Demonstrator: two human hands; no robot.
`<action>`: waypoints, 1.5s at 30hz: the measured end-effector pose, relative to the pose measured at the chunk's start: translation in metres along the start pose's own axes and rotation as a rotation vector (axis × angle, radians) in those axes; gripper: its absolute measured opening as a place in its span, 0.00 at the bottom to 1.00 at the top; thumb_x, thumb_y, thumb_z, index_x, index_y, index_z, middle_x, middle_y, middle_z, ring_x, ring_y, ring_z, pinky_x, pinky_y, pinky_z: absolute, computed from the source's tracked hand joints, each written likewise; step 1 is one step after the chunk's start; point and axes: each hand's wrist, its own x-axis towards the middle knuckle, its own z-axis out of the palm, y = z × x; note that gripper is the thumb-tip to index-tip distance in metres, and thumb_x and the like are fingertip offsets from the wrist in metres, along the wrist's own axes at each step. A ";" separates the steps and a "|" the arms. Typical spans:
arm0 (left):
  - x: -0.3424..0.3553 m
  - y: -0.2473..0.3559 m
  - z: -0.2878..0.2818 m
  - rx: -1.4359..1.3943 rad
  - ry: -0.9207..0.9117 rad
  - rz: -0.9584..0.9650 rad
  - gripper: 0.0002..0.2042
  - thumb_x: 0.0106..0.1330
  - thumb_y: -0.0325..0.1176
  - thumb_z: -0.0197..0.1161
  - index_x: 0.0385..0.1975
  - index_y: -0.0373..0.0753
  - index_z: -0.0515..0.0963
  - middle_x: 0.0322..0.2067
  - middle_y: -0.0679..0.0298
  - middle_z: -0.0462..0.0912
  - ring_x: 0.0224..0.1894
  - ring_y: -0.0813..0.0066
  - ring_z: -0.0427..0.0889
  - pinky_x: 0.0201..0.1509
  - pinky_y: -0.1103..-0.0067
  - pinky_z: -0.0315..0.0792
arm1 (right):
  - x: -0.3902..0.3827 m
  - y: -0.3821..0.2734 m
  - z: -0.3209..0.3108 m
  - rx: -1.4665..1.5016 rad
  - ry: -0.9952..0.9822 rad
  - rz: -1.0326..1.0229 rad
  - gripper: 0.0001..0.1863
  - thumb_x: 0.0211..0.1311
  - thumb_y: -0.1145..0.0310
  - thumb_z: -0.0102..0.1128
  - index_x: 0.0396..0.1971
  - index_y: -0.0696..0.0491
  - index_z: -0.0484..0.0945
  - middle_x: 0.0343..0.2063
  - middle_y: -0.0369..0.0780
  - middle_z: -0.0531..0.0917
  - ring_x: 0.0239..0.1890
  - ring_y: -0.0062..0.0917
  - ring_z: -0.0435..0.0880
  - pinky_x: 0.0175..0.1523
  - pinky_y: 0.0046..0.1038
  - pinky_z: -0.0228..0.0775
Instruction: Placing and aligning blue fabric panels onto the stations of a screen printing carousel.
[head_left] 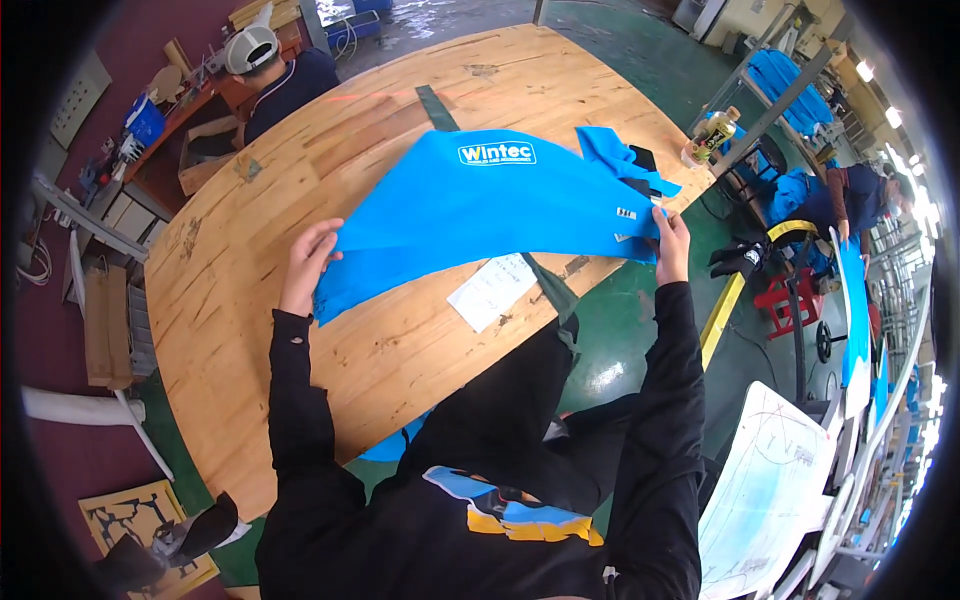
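Note:
A wide piece of bright blue fabric (480,200) with a white printed logo stretches between my two hands over the wooden table. At its left end, my left hand (312,262) pinches the edge between thumb and fingers. My right hand (672,243) grips the opposite end, beside small white labels on the cloth. Under the fabric's near edge lies a white paper sheet (490,292) with handwriting. A dark green strip (552,288) emerges from beneath the cloth, next to the paper. Behind the right end sits a smaller crumpled blue cloth (608,152), with a black phone (643,158) against it.
The wooden table (230,350) has rounded-looking edges. A bottle (712,138) stands at its far right corner. Beyond the far left edge sits a person in a cap (285,80). To the right are a red stool (788,300), a yellow bar (722,318) and another person (850,200) handling blue material.

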 end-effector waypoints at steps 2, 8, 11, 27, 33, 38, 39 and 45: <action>-0.005 -0.008 -0.001 -0.035 -0.003 0.029 0.13 0.69 0.34 0.56 0.51 0.40 0.75 0.34 0.72 0.77 0.32 0.86 0.74 0.33 0.89 0.64 | 0.004 0.008 -0.006 -0.028 -0.046 -0.065 0.08 0.62 0.64 0.61 0.33 0.51 0.75 0.29 0.30 0.78 0.29 0.13 0.74 0.33 0.19 0.66; -0.021 -0.003 -0.003 -0.101 0.106 0.074 0.12 0.67 0.31 0.57 0.50 0.38 0.75 0.31 0.72 0.76 0.30 0.86 0.73 0.32 0.89 0.64 | 0.008 -0.002 -0.013 -0.003 -0.038 -0.161 0.09 0.62 0.64 0.62 0.32 0.53 0.75 0.25 0.29 0.76 0.25 0.11 0.72 0.28 0.17 0.66; -0.029 -0.006 -0.003 -0.064 0.104 0.102 0.13 0.67 0.30 0.57 0.50 0.37 0.74 0.29 0.71 0.75 0.30 0.86 0.72 0.32 0.89 0.63 | -0.003 0.000 -0.017 -0.179 0.020 -0.141 0.09 0.62 0.64 0.62 0.32 0.54 0.75 0.24 0.29 0.75 0.24 0.11 0.71 0.28 0.17 0.66; -0.044 -0.049 -0.005 0.332 0.245 0.139 0.12 0.63 0.26 0.60 0.47 0.37 0.75 0.17 0.73 0.62 0.20 0.84 0.61 0.25 0.84 0.58 | -0.012 0.050 -0.041 -0.390 0.137 -0.358 0.07 0.59 0.72 0.63 0.32 0.60 0.79 0.27 0.35 0.81 0.30 0.15 0.77 0.37 0.20 0.70; -0.062 -0.027 0.020 0.803 0.645 0.475 0.14 0.58 0.27 0.60 0.45 0.41 0.77 0.20 0.65 0.70 0.28 0.68 0.69 0.35 0.72 0.65 | -0.021 0.105 -0.078 -0.351 0.283 -0.404 0.18 0.60 0.72 0.63 0.49 0.57 0.72 0.36 0.39 0.79 0.36 0.20 0.77 0.44 0.23 0.71; -0.073 -0.017 0.108 0.622 0.252 0.701 0.12 0.57 0.25 0.57 0.40 0.45 0.78 0.26 0.64 0.75 0.33 0.63 0.74 0.42 0.67 0.65 | -0.062 0.199 -0.074 -0.283 0.308 -0.115 0.18 0.59 0.71 0.62 0.48 0.57 0.70 0.41 0.40 0.73 0.45 0.23 0.72 0.51 0.26 0.66; -0.071 -0.018 0.132 0.569 0.161 0.840 0.11 0.57 0.27 0.58 0.41 0.44 0.78 0.26 0.65 0.76 0.33 0.63 0.75 0.41 0.67 0.66 | -0.074 0.213 -0.065 -0.340 0.179 -0.110 0.15 0.60 0.70 0.60 0.45 0.57 0.72 0.39 0.39 0.75 0.41 0.22 0.73 0.48 0.25 0.67; -0.067 -0.032 0.235 0.466 -0.269 1.070 0.09 0.57 0.33 0.61 0.38 0.47 0.79 0.28 0.70 0.76 0.34 0.75 0.77 0.37 0.77 0.66 | -0.127 0.254 0.006 -1.201 -0.342 -0.072 0.24 0.52 0.66 0.62 0.52 0.45 0.74 0.54 0.41 0.75 0.61 0.37 0.68 0.58 0.54 0.59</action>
